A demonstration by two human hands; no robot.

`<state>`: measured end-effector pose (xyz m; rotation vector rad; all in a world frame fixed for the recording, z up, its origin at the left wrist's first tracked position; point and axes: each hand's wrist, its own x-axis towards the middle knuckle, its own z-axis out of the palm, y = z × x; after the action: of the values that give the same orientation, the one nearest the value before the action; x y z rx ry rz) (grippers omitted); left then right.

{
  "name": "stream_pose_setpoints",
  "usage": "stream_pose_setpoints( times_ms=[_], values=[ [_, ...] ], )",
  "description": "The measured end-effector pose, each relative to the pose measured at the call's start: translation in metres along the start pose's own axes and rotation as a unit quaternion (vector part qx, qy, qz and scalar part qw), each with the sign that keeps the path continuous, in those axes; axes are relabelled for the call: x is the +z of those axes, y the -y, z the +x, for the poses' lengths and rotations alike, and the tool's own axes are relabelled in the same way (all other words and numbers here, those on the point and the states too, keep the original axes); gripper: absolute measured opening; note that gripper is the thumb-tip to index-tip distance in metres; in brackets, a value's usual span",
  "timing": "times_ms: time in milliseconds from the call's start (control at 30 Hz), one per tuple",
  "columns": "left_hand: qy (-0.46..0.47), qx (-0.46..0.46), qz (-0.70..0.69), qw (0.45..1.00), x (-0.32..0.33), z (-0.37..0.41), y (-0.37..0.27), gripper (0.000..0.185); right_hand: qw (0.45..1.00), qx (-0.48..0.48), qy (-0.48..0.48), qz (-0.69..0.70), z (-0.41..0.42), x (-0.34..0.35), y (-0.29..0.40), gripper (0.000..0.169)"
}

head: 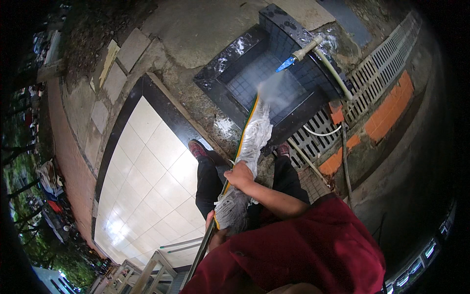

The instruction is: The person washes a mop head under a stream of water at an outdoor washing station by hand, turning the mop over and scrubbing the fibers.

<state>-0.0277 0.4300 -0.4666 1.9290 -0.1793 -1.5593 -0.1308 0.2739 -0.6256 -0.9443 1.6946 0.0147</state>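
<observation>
A wide flat mop with white strands (257, 132) and a green-and-yellow edge strip (245, 134) slants from my body to the tiled washing basin (240, 75). My right hand (240, 176) grips the mop around its middle, fingers over the edge strip. Close to my body, my left hand (216, 233) holds the mop's near end beside the metal handle (203, 251); part of that hand is hidden. Water spray (273, 84) comes from a tap with a blue lever (285, 65) and falls over the mop's far end, inside the basin.
Slotted drain grating (371, 81) runs to the basin's right, with a white hose (323, 133) and a pole (346, 161) near it. A cream tiled floor (154, 161) with a dark border spreads left. A wooden frame (158, 272) stands lower left.
</observation>
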Motion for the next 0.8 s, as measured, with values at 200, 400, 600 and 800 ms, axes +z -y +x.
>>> stream_pose_setpoints(
  times_ms=[200, 400, 600, 800],
  values=[
    [-0.002, -0.003, -0.001, 1.000, -0.004, -0.001, 0.004, 0.045, 1.000, 0.009, 0.011, -0.002, 0.002, 0.005, -0.002, 0.053],
    [-0.012, -0.004, 0.002, 1.000, -0.006, 0.000, 0.007, 0.042, 0.999, -0.026, 0.032, -0.022, 0.004, 0.010, -0.006, 0.059],
    [-0.046, 0.034, 0.072, 0.996, -0.024, 0.015, 0.014, 0.040, 0.978, -0.026, 0.138, 0.156, 0.045, 0.013, -0.059, 0.045],
    [-0.004, 0.068, 0.101, 0.993, -0.034, 0.023, 0.017, 0.035, 0.880, 0.107, -0.058, 0.459, 0.090, 0.043, -0.161, 0.047]
  ],
)
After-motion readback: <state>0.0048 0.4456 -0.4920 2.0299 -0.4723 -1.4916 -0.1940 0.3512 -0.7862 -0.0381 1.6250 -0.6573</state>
